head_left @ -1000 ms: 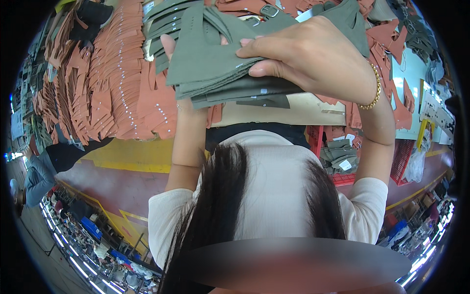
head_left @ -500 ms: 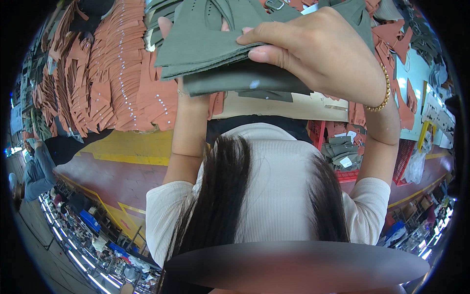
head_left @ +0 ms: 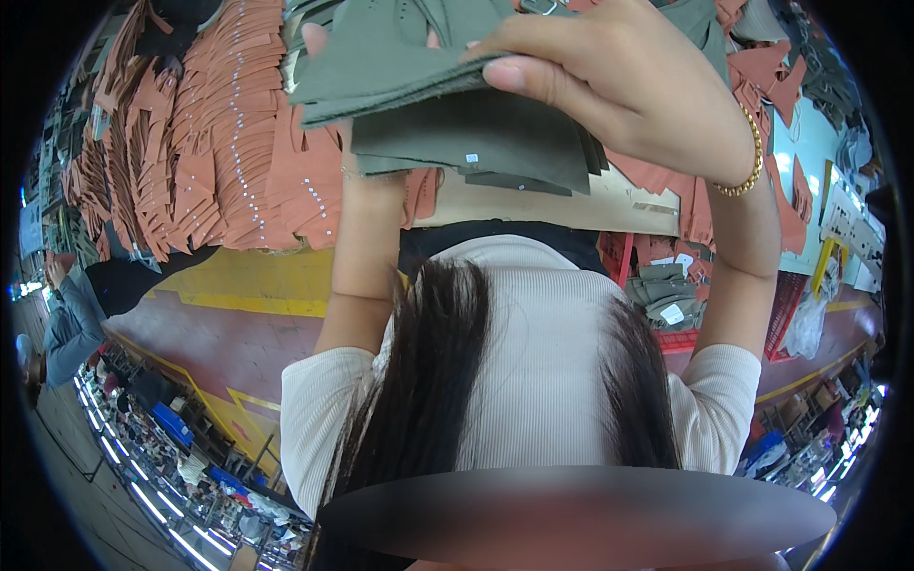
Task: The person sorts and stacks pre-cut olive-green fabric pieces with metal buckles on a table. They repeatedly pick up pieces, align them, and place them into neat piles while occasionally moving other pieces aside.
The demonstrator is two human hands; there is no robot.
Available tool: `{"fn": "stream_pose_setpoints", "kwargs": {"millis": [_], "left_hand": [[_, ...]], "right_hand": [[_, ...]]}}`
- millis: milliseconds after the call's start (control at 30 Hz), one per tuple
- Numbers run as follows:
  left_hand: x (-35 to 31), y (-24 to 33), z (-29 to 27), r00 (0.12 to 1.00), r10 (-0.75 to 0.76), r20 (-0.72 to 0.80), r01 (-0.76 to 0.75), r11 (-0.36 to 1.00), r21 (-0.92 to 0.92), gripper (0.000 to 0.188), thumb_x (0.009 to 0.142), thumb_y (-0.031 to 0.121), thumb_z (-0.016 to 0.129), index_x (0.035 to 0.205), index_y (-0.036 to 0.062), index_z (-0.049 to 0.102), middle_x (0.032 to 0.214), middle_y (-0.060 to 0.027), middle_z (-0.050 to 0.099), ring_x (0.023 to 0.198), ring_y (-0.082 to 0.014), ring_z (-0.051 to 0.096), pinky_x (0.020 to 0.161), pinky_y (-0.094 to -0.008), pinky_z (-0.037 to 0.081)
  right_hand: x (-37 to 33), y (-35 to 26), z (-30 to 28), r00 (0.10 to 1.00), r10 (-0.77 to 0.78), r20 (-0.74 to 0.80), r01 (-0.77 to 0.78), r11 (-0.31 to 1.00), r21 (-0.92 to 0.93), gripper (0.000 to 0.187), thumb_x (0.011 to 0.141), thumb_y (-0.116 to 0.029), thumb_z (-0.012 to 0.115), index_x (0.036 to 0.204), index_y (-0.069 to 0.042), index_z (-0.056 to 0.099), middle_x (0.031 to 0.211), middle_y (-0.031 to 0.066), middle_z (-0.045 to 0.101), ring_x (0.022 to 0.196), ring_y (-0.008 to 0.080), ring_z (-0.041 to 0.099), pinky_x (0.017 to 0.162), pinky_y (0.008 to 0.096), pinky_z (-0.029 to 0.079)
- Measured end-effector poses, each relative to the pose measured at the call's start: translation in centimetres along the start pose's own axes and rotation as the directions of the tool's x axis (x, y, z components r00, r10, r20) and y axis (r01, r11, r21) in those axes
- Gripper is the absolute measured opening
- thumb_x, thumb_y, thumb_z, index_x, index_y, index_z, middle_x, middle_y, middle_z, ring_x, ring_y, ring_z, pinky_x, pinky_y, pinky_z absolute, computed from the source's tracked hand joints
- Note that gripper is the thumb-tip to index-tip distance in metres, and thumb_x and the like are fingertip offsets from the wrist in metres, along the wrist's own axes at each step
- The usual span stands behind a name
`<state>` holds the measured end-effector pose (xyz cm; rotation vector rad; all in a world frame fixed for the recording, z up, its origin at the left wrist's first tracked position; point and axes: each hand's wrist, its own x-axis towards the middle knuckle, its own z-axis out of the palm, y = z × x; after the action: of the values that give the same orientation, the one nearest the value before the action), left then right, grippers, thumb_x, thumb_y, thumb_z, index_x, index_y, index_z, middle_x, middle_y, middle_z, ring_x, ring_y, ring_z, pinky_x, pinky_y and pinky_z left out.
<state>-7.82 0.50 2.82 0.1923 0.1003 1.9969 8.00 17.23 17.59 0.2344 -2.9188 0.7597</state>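
Note:
Thumb and forefinger of my right hand (head_left: 619, 86) pinch the edge of several green leather pieces (head_left: 381, 76), cut flat and punched with small holes. From behind the same pieces, fingertips of my left hand (head_left: 314, 40) show at their left side; most of that hand is hidden under them. Below the pinched layers lie more green leather pieces (head_left: 466, 133), the top one bearing a small white label (head_left: 471, 158). A metal buckle (head_left: 541, 6) sits at the top edge, beyond the right hand.
Rows of overlapping orange leather pieces (head_left: 228, 124) cover the table on the left. A cream sheet (head_left: 571, 211) lies along the near edge. At lower right, a red crate (head_left: 678, 341) holds green and orange pieces. A person in grey-blue clothing (head_left: 71, 328) is at far left.
The pinched layers have risen a little, away from me. The lower green pieces, curled before, now spread flatter, so their white label shows sharply.

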Motion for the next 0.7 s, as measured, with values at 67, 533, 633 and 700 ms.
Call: {"fn": "stream_pose_setpoints", "kwargs": {"millis": [67, 533, 633, 700], "left_hand": [[0.2, 0.4, -0.3, 0.994, -0.036, 0.108, 0.049, 0.991, -0.123, 0.073, 0.092, 0.067, 0.052, 0.135, 0.0086, 0.052, 0.139, -0.0117, 0.052, 0.122, -0.026, 0.053, 0.109, -0.0458, 0.043], [-0.3, 2.4, -1.7, 0.99, -0.032, 0.137, 0.053, 0.987, -0.152, 0.085, 0.088, 0.069, 0.058, 0.143, 0.0069, 0.041, 0.143, -0.0123, 0.046, 0.122, -0.0267, 0.05, 0.109, -0.0455, 0.044], [-0.4, 2.2, -1.4, 0.984, -0.045, 0.171, 0.071, 0.986, -0.151, 0.084, 0.088, 0.068, 0.058, 0.144, 0.0072, 0.04, 0.143, -0.0126, 0.045, 0.122, -0.0265, 0.05, 0.109, -0.0444, 0.044], [-0.6, 2.0, -0.9, 0.99, -0.001, 0.144, 0.02, 0.991, -0.13, 0.083, 0.089, 0.067, 0.057, 0.144, 0.0071, 0.04, 0.143, -0.0134, 0.045, 0.122, -0.0266, 0.049, 0.108, -0.0438, 0.045]], "right_hand": [[0.5, 0.4, 0.0, 1.0, -0.024, 0.001, 0.024, 1.0, -0.013, 0.027, 0.1, -0.026, 0.053, 0.086, -0.005, 0.061, 0.053, 0.0179, 0.05, 0.052, 0.0387, 0.056, 0.051, 0.0452, 0.045], [1.5, 0.1, -0.9, 0.995, 0.032, 0.092, -0.059, 0.952, 0.299, 0.029, 0.1, -0.024, 0.047, 0.092, -0.002, 0.065, 0.065, 0.0192, 0.058, 0.06, 0.0376, 0.059, 0.056, 0.0435, 0.046], [1.2, 0.0, -1.1, 0.997, 0.032, 0.076, -0.054, 0.948, 0.312, 0.03, 0.099, -0.023, 0.047, 0.101, -0.001, 0.068, 0.069, 0.0193, 0.062, 0.062, 0.0371, 0.061, 0.057, 0.0425, 0.047], [1.1, 0.1, -1.0, 0.998, 0.019, 0.058, -0.036, 0.95, 0.31, 0.031, 0.099, -0.023, 0.047, 0.105, -0.001, 0.068, 0.07, 0.0191, 0.063, 0.063, 0.0366, 0.062, 0.058, 0.0418, 0.048]]}}
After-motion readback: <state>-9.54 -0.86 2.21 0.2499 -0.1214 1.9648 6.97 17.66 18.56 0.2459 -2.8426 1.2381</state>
